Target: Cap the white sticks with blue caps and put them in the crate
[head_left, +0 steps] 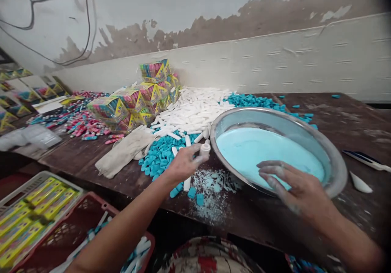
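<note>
My left hand [189, 161] is closed on a small white tube [205, 149], its round open end facing up, just left of the basin. My right hand [285, 181] hangs over the near rim of a wide metal basin [334, 167], its fingers spread and dusted with powder, nothing held. Pale blue powder [262, 150] fills the bottom of the basin. Blue caps [161, 153] lie in a heap beside my left hand, and a large pile of white tubes [195, 108] is behind them. Spilled powder [214, 195] marks the brown table between my hands.
A beige cloth glove [124, 153] lies left of the caps. Packed boxes [134, 104] stand behind it. A white scoop [361, 183] and a dark-and-white tool [366, 159] are right of the basin. Crates [82, 220] stand at the lower left.
</note>
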The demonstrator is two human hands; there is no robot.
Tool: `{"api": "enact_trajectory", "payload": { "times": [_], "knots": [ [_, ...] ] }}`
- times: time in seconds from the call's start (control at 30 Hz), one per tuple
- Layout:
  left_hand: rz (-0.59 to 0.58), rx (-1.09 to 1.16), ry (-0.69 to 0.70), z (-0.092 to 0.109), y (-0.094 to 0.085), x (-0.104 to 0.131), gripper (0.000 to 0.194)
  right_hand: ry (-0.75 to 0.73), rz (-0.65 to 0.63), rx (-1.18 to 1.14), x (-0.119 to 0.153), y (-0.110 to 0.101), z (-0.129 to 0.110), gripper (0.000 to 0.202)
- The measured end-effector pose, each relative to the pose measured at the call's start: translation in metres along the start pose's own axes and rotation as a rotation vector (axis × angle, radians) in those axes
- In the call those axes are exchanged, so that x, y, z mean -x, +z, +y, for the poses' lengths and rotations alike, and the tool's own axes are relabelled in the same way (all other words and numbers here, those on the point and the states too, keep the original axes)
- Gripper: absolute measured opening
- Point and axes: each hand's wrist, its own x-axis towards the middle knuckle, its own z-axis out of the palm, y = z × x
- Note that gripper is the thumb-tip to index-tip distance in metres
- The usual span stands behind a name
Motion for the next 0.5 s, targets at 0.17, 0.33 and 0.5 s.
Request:
{"api": "enact_trajectory", "payload": {
  "times": [0.17, 0.33, 0.5],
  "knots": [
    [0.036, 0.277, -0.313, -0.048, -0.011, 0.074, 0.022, -0.037, -0.305, -0.201, 0.005, 0.064, -0.06, 0.02],
    [0.036, 0.485, -0.384, -0.071, 0.003, 0.111, 0.023, 0.077, -0.571, -0.015, -0.006, 0.119, -0.073, 0.022],
    [0.035, 0.536, -0.383, -0.081, 0.011, 0.116, 0.021, -0.034, -0.639, 0.167, -0.01, 0.135, -0.078, 0.024]
  ]
}}
